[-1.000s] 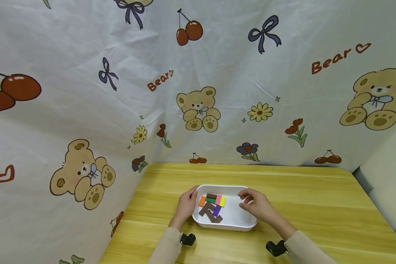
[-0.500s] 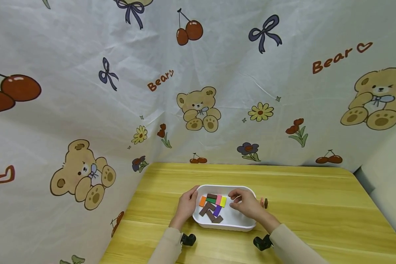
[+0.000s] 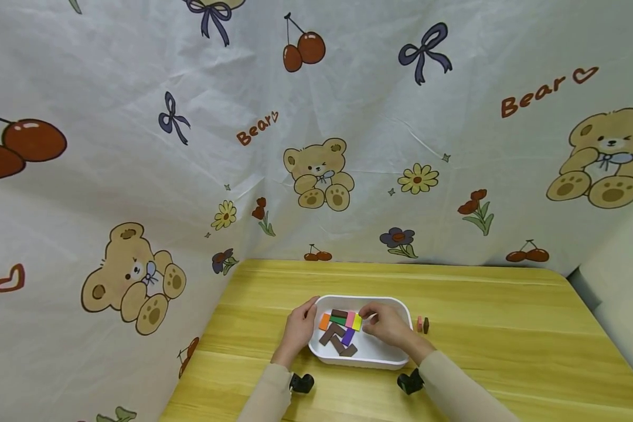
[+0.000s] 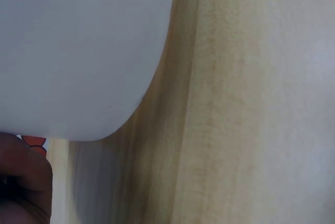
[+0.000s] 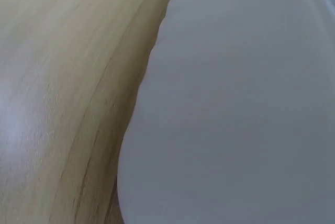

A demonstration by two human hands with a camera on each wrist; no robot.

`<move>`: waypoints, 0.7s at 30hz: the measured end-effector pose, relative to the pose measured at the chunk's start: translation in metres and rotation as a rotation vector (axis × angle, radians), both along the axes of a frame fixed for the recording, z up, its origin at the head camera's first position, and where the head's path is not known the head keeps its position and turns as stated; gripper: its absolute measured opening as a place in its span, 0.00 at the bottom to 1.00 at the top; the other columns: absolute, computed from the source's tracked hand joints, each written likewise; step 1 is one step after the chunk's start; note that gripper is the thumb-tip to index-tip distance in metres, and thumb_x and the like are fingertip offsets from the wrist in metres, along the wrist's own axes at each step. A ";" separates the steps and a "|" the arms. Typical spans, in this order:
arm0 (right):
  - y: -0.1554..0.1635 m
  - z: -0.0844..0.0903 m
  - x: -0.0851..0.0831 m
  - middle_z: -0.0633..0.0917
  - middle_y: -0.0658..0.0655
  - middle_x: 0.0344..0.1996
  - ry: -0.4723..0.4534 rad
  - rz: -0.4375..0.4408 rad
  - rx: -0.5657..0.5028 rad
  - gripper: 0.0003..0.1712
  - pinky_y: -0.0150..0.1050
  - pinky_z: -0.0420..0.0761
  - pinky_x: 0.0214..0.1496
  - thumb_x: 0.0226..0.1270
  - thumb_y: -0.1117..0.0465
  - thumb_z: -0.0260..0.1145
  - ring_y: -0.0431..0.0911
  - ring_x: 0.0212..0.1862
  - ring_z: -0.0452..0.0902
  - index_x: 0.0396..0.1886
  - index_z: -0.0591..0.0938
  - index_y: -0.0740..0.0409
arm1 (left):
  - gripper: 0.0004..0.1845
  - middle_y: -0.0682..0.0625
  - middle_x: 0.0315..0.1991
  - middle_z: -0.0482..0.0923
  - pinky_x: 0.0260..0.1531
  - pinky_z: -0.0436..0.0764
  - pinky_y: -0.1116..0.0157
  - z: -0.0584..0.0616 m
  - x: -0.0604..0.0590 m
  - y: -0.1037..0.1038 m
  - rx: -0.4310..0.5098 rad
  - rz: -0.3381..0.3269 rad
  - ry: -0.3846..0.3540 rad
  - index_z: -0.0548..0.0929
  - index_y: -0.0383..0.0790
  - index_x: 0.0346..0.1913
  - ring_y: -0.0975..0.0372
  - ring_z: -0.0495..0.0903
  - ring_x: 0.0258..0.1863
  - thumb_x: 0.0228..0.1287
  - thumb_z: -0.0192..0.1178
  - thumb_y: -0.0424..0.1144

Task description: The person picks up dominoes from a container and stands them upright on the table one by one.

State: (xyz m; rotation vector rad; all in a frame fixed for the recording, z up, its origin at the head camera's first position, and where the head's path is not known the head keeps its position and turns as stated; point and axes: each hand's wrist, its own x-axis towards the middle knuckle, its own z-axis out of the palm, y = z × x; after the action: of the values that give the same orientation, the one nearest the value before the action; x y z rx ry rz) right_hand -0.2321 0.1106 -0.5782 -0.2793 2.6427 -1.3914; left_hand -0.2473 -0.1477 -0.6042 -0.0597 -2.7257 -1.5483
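A white tray (image 3: 371,361) sits on the wooden table (image 3: 506,328) and holds several small blocks: orange (image 3: 324,321), green (image 3: 337,320), pink (image 3: 350,318), yellow (image 3: 356,323), purple (image 3: 347,336) and dark brown pieces (image 3: 330,334). My left hand (image 3: 306,315) grips the tray's left rim, thumb over the edge. My right hand (image 3: 370,320) hovers inside the tray with curled fingers right beside the yellow block; whether it pinches anything is hidden. The wrist views show only the tray's white wall (image 4: 78,51) (image 5: 235,119) against the table (image 4: 251,103) (image 5: 63,77).
Two small pieces, one pinkish (image 3: 419,324) and one dark brown (image 3: 425,325), stand on the table just right of the tray. A bear-print cloth (image 3: 316,146) hangs behind and to the left. The table's right edge (image 3: 606,334) meets a pale wall.
My right hand has moved left from the tray's right rim into the tray, toward the yellow block, uncovering the two small pieces on the table. The left hand has stayed on the rim.
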 end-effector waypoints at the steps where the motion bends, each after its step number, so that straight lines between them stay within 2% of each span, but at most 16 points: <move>1: -0.001 -0.002 -0.001 0.87 0.56 0.41 0.012 0.010 0.006 0.15 0.30 0.77 0.37 0.57 0.72 0.75 0.48 0.41 0.79 0.45 0.86 0.61 | 0.20 0.45 0.70 0.77 0.70 0.76 0.47 0.002 0.001 0.000 0.000 -0.006 0.011 0.79 0.48 0.70 0.48 0.74 0.72 0.83 0.49 0.45; 7: -0.005 -0.013 -0.006 0.84 0.58 0.36 0.040 0.023 0.029 0.17 0.29 0.72 0.33 0.55 0.74 0.74 0.43 0.35 0.72 0.45 0.86 0.60 | 0.20 0.43 0.68 0.79 0.69 0.76 0.45 0.004 0.001 0.001 0.002 -0.004 0.034 0.80 0.47 0.69 0.46 0.75 0.70 0.83 0.50 0.44; 13: -0.008 -0.015 -0.009 0.83 0.58 0.32 0.072 0.033 0.072 0.18 0.30 0.69 0.31 0.54 0.74 0.72 0.42 0.32 0.70 0.46 0.87 0.57 | 0.19 0.44 0.67 0.80 0.70 0.75 0.47 0.001 0.001 0.001 -0.002 0.008 0.038 0.81 0.48 0.68 0.47 0.76 0.70 0.82 0.50 0.43; 18: -0.008 -0.017 -0.010 0.84 0.54 0.33 0.069 0.045 0.101 0.19 0.31 0.70 0.33 0.54 0.74 0.73 0.42 0.33 0.70 0.44 0.88 0.53 | 0.19 0.44 0.68 0.79 0.71 0.75 0.47 0.003 0.002 0.002 0.016 0.001 0.025 0.81 0.46 0.69 0.48 0.75 0.70 0.83 0.50 0.43; 21: -0.008 -0.019 -0.010 0.85 0.54 0.37 0.078 0.058 0.106 0.20 0.32 0.72 0.36 0.53 0.75 0.73 0.43 0.34 0.71 0.44 0.88 0.54 | 0.20 0.44 0.68 0.79 0.71 0.75 0.47 0.003 0.002 0.001 0.019 -0.004 0.029 0.81 0.46 0.69 0.47 0.75 0.71 0.83 0.50 0.43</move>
State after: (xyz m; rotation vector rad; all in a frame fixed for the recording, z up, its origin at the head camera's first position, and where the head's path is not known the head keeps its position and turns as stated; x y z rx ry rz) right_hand -0.2425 0.1023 -0.5976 -0.4022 2.7364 -1.2427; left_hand -0.2457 -0.1466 -0.6013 -0.0873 -2.6903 -1.5614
